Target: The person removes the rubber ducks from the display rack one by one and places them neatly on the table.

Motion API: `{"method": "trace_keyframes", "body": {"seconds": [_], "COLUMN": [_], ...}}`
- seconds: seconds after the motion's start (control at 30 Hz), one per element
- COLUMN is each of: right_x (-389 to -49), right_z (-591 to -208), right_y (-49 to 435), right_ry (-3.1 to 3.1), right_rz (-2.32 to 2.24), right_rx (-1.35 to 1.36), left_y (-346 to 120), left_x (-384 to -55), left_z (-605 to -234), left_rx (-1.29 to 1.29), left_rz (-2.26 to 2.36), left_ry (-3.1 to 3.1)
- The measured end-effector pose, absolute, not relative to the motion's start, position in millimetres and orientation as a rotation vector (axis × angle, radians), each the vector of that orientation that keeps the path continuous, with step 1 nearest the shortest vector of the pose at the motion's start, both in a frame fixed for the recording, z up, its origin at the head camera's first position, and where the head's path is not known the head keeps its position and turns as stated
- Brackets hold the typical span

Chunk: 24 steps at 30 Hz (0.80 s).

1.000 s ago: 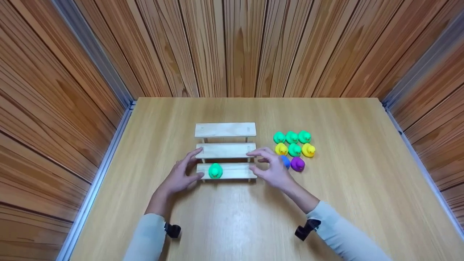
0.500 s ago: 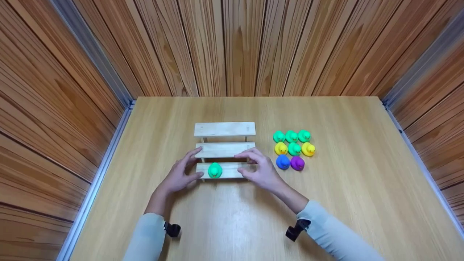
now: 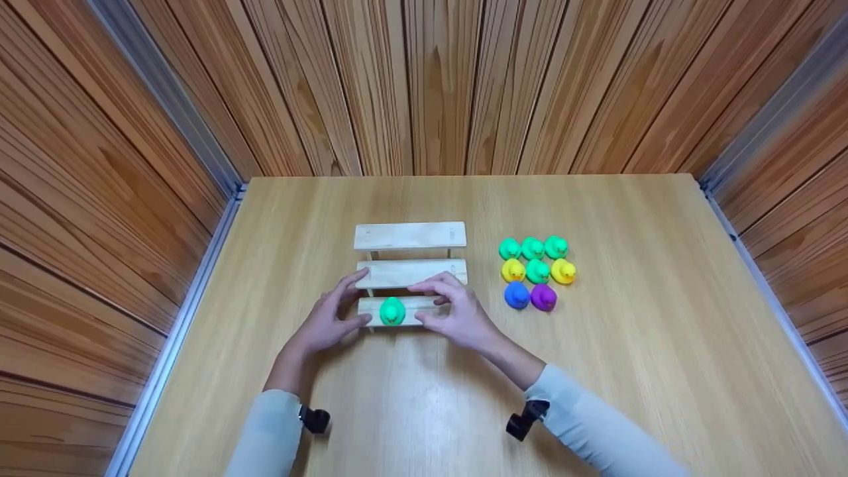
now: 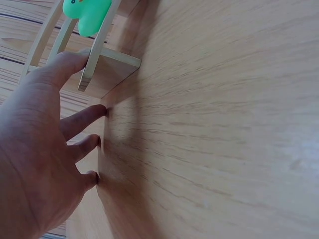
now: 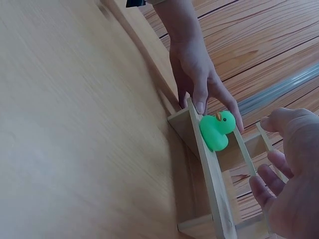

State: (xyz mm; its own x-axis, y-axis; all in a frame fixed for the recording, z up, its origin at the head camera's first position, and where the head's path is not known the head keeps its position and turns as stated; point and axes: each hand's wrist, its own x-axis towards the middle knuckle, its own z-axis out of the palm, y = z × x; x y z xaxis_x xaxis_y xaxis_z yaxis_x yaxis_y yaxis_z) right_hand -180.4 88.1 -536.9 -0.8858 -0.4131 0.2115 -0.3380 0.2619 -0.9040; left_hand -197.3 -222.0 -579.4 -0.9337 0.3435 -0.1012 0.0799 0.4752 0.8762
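Observation:
A three-step wooden stand (image 3: 411,236) sits on the table, with a green rubber duck (image 3: 392,311) on its lowest, nearest step. My left hand (image 3: 326,320) touches the stand's left end, fingers spread. Its thumb lies against the lowest step and its index finger on the middle one; the other fingers reach down to the table in the left wrist view. Over the right half of the stand is my right hand (image 3: 462,319), thumb and fingers apart, holding nothing. In the right wrist view a gap separates its fingers (image 5: 271,177) from the duck (image 5: 216,133).
Right of the stand several more rubber ducks stand in rows: green ones (image 3: 532,248) at the back, two yellow (image 3: 513,270) with a green between, then a blue (image 3: 517,295) and a purple one (image 3: 543,297). Wood-plank walls (image 3: 437,86) border the table.
My right hand has moved left from the stand's right end toward the green duck, uncovering the blue duck. My left hand and the stand have stayed put.

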Motion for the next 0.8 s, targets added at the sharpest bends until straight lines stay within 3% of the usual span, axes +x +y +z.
{"method": "trace_keyframes", "body": {"seconds": [0.8], "right_x": [-181], "right_z": [-557], "right_y": [50], "right_ry": [2.416], "right_rz": [-1.661], "right_rx": [-0.778], "left_y": [-221], "left_x": [-198], "left_z": [-581], "left_rx": [0.385], "left_rz": [1.454], "left_ry": [2.461]}}
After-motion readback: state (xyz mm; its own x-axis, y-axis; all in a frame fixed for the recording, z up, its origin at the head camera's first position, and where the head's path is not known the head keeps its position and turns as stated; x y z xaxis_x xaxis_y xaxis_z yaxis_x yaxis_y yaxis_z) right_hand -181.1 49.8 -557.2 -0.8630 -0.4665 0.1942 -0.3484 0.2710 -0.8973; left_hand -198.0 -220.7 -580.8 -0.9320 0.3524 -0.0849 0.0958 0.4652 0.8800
